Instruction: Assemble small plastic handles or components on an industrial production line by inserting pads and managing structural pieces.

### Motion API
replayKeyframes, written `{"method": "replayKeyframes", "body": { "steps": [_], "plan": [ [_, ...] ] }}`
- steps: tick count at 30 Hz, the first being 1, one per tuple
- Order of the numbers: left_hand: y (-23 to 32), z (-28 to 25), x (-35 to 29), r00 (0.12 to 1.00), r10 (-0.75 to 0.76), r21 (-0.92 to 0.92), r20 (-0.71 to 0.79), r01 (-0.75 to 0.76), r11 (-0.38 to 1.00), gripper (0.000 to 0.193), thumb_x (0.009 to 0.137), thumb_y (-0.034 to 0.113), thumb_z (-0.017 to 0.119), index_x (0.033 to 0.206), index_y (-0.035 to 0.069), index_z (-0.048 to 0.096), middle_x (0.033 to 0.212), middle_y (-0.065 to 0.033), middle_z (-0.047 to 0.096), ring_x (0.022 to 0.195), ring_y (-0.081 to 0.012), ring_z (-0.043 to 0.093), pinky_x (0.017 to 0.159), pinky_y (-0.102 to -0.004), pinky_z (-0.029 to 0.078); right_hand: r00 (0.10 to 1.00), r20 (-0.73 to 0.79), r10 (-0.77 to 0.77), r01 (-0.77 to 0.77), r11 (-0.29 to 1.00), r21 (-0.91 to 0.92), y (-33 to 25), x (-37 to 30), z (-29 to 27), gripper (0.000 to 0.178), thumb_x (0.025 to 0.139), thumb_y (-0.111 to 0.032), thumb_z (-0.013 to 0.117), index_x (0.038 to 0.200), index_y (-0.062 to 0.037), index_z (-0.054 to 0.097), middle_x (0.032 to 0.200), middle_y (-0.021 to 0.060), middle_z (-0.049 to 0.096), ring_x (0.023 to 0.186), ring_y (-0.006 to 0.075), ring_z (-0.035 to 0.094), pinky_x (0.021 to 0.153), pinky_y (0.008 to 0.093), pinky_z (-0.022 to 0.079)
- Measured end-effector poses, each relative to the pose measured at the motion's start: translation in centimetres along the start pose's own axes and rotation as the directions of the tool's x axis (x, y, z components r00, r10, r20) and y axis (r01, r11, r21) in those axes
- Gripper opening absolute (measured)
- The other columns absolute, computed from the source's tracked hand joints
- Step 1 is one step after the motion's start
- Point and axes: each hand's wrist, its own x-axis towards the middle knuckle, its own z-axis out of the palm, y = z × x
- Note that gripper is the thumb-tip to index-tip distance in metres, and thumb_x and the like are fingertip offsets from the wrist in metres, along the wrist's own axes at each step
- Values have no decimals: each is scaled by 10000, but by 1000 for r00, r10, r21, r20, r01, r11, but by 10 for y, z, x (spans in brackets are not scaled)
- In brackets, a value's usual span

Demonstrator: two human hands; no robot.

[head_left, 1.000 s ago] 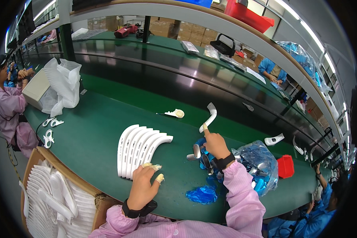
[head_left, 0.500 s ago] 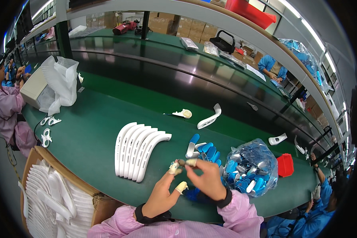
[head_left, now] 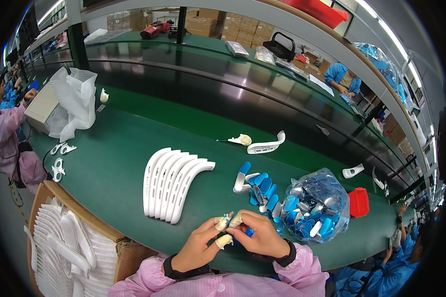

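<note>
The left hand [head_left: 197, 247] and the right hand [head_left: 258, 236] come together low over the green tabletop [head_left: 116, 163], meeting at a small, partly hidden blue piece [head_left: 228, 221]. The right thumb and forefinger appear pinched on it against the left fingertips; the left thumb stands apart below, so I cannot tell whether the left hand grips or only steadies. Pale yellow finger covers [head_left: 224, 241] probably protect the fingertips or improve their purchase.

Ahead and left of the hands, curved white plastic handles [head_left: 162, 184] nest side by side, probably to save room. Just beyond the right hand lie loose blue and silvery oval pieces [head_left: 265, 186], beside a clear plastic bag [head_left: 318, 177] of similar ones, presumably for short reaches. Farther ahead, one slotted white handle [head_left: 263, 147] lies alone, apparently clear of the working space.
</note>
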Motion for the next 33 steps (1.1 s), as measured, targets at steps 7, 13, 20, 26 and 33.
{"method": "replayKeyframes", "body": {
  "steps": [7, 13, 20, 26, 33],
  "plan": [
    [-19, 11, 2, 968, -185, -347, -171, 116, 931, 233, 877, 59, 608, 1082, 7, 510, 938, -38, 642, 839, -70, 561, 702, -211, 435, 993, 92, -80, 86, 995, -59, 7, 1, 1, 163, 740, -47, 678, 756, 4, 523, 673, 48, 481, 570, 148, 473, 506, 293, 374],
    [-26, 4, 5, 940, -285, -557, -186, 139, 819, 213, 880, 58, 609, 1053, 11, 494, 937, -54, 640, 824, -93, 590, 757, -224, 455, 972, -234, -22, -11, 991, -135, 5, -8, 3, 142, 681, -16, 674, 725, -16, 540, 651, 46, 500, 567, 130, 490, 507, 269, 379],
    [-18, -3, 9, 900, -260, -528, -351, 39, 848, 128, 863, 39, 629, 975, -11, 592, 898, -59, 636, 814, -109, 599, 721, -229, 468, 992, 60, -114, 121, 655, -746, 35, -44, -22, 112, 683, -74, 694, 736, -36, 603, 766, 57, 570, 763, 244, 538, 645, 333, 432],
    [-15, 5, 4, 891, -269, -558, -366, 21, 830, 121, 862, 36, 622, 961, -33, 631, 893, -64, 649, 798, -112, 614, 683, -224, 467, 996, 92, 16, 54, 703, -709, 8, -30, -19, 287, 733, -201, 736, 969, -47, 680, 944, 100, 604, 874, 281, 551, 721, 320, 441],
    [-9, 3, 4, 954, -16, -110, -299, -18, 994, 97, 806, 14, 624, 894, -24, 633, 784, -79, 608, 695, -185, 561, 627, -294, 440, 931, 76, 358, -286, 582, 761, 31, -11, -3, 155, 887, -87, 614, 987, 32, 606, 972, 110, 639, 872, 167, 634, 753, 247, 510]
  ]
}}
